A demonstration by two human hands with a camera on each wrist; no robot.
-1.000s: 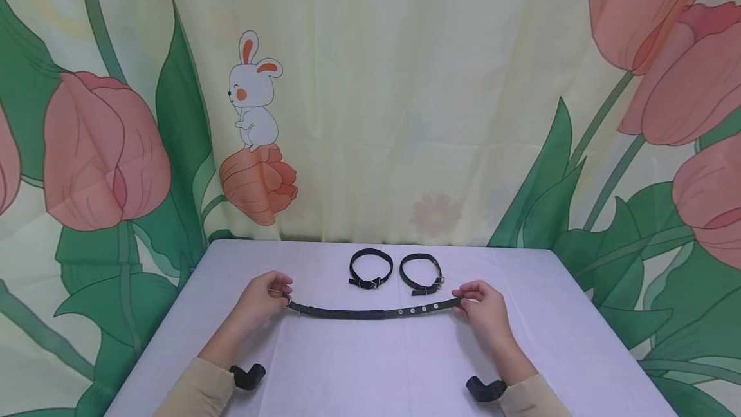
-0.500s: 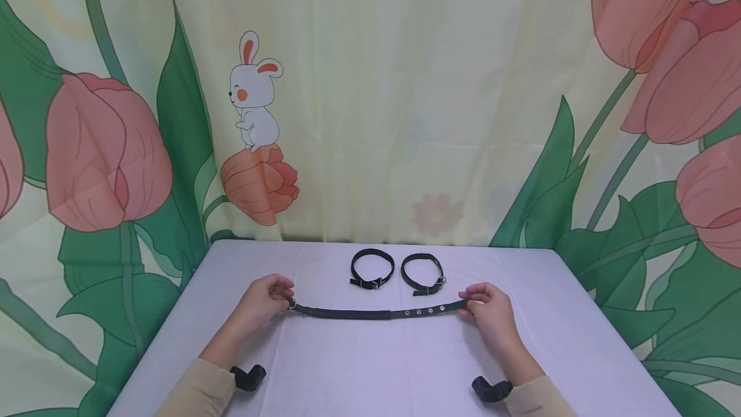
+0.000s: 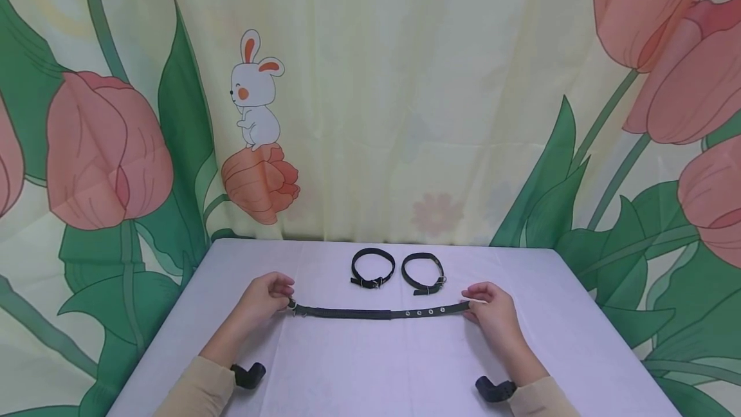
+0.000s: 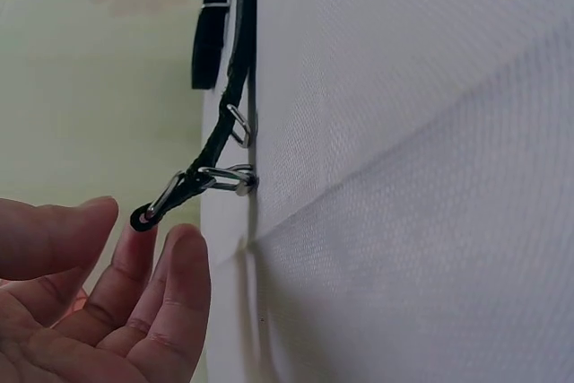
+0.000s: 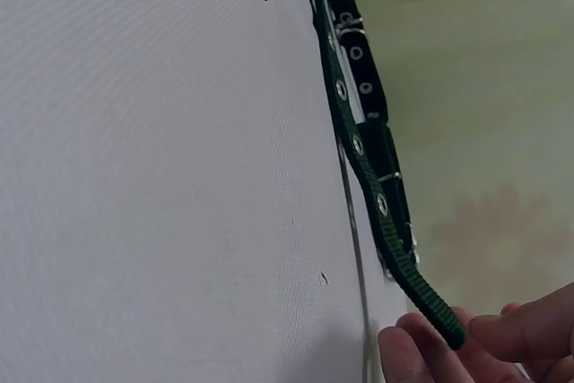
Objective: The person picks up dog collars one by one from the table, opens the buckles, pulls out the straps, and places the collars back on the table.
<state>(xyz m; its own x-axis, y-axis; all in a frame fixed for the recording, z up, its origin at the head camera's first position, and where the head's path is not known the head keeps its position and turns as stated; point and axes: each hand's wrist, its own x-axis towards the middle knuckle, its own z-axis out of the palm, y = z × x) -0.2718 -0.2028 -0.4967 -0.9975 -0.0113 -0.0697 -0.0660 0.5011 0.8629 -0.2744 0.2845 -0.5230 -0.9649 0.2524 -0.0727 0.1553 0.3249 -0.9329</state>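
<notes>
A long black collar [image 3: 347, 314] with metal eyelets stretches nearly straight between both hands, its middle sagging slightly. My left hand [image 3: 266, 295] holds its left end, where the metal buckle and rings [image 4: 235, 177] hang, as the left wrist view shows. The eyelet end, looking dark green in the right wrist view, is pinched between the thumb and fingers of my right hand [image 3: 492, 307]. Behind the strap lie two more black collars, each buckled into a loop: a left one [image 3: 354, 269] and a right one [image 3: 405, 270]. Whether the held strap's middle touches the table, I cannot tell.
A white cloth covers the table [image 3: 370, 372]. Behind its far edge hangs a curtain [image 3: 370, 114] printed with tulips and a rabbit. Black devices [image 3: 249, 376] sit at both wrists, by the beige sleeves.
My right hand has shifted slightly to the right, and the strap's eyelet end has gone with it. The left hand stays almost in place. Both looped collars lie as before.
</notes>
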